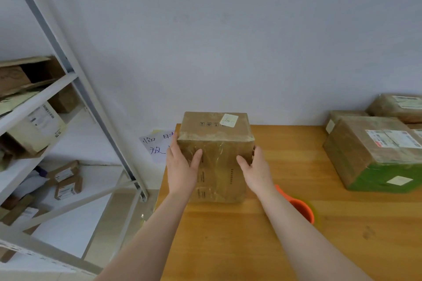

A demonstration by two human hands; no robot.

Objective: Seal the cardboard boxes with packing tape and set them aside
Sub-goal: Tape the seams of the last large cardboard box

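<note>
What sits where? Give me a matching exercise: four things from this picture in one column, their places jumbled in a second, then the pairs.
Things
1. taped box
2. labelled box
3. handwritten note
4. shelf rack

Places
a. far left, loaded with small boxes
b. right side of the table
c. between the left hand and the right hand
d. just left of the taped box, partly behind the left hand

Pairs: 1-c, 2-b, 3-d, 4-a
</note>
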